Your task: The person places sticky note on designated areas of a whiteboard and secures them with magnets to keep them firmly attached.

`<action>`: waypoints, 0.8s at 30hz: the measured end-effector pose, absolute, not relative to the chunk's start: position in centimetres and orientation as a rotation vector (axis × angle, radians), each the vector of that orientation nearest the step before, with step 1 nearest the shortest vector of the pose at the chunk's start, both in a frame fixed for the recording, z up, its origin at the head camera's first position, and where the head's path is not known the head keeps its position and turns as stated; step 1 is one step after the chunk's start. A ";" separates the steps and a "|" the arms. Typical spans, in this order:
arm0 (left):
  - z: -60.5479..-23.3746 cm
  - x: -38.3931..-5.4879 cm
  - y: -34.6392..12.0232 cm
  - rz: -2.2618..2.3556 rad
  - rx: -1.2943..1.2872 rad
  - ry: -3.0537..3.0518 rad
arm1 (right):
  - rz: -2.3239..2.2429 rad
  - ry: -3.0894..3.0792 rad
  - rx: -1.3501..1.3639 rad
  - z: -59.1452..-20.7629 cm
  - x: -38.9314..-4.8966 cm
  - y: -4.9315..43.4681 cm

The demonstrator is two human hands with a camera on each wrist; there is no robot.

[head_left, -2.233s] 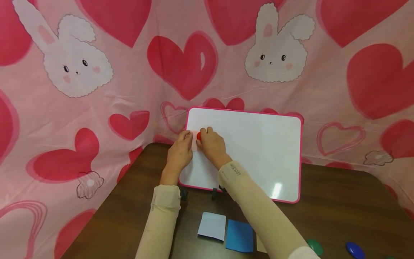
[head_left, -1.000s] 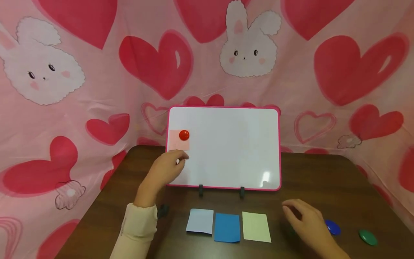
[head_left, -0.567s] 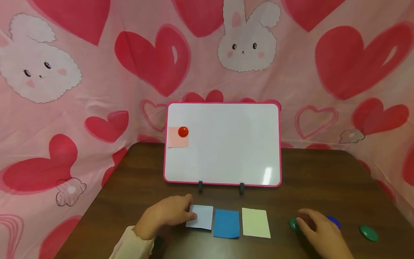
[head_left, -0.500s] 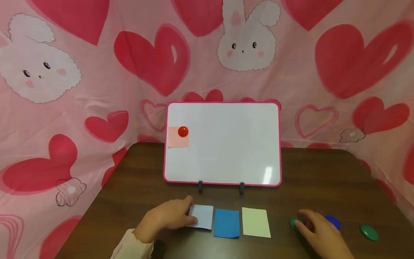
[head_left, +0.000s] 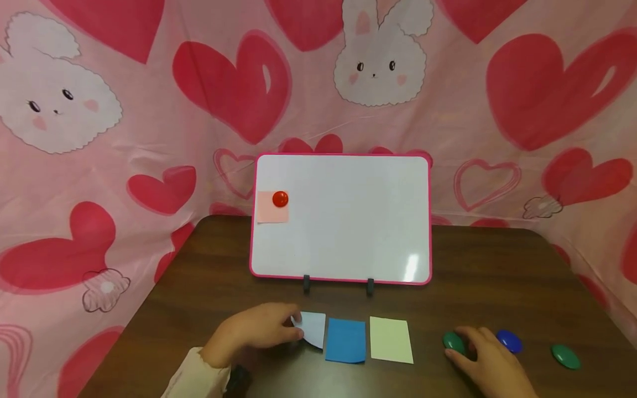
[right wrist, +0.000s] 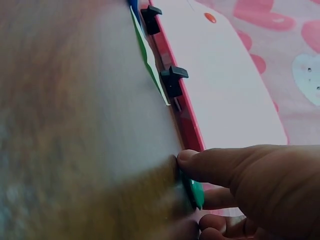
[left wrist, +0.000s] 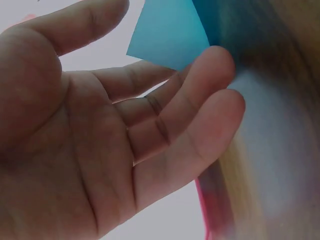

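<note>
My left hand [head_left: 261,326] is at the left side of a pale blue sticky note [head_left: 313,330], its thumb and fingers holding the edge. That side of the paper curls up. In the left wrist view, a bluish sheet [left wrist: 165,35] shows beyond the fingers. My right hand [head_left: 490,359] grips a round green magnet [head_left: 453,342] on the table, thumb on the near side and fingertips on the far side. The right wrist view shows the thumb against the green magnet [right wrist: 194,192]. A blue magnet [head_left: 510,341] lies just beyond the right hand's knuckles.
A pink-framed whiteboard [head_left: 343,221] stands on black feet [head_left: 370,286]; a red magnet [head_left: 280,199] is on a pink note [head_left: 271,213] there. A blue note [head_left: 345,341] and a pale green note [head_left: 391,340] lie mid-table. Another green magnet [head_left: 565,356] is at far right.
Both hands have come down from the whiteboard, leaving the pink note and red magnet on it. The left hand took the pale blue note's edge, which now curls; the right closed on the green magnet.
</note>
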State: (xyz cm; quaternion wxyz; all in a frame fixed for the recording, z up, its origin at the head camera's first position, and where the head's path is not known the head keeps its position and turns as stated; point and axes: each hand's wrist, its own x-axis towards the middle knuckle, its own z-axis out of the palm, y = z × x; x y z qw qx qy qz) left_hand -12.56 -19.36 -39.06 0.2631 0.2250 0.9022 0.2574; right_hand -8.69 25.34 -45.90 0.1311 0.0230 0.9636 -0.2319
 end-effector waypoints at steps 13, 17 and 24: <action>-37.9 -12.8 -19.3 0.768 0.798 2.525 | -0.688 2.869 0.033 -46.3 -8.4 25.3; -37.4 -13.2 -19.4 0.827 0.857 2.579 | -0.686 2.892 0.014 -46.3 -8.3 25.3; -36.8 -14.3 -19.1 0.891 0.989 2.764 | -0.713 2.891 0.016 -46.3 -8.4 25.4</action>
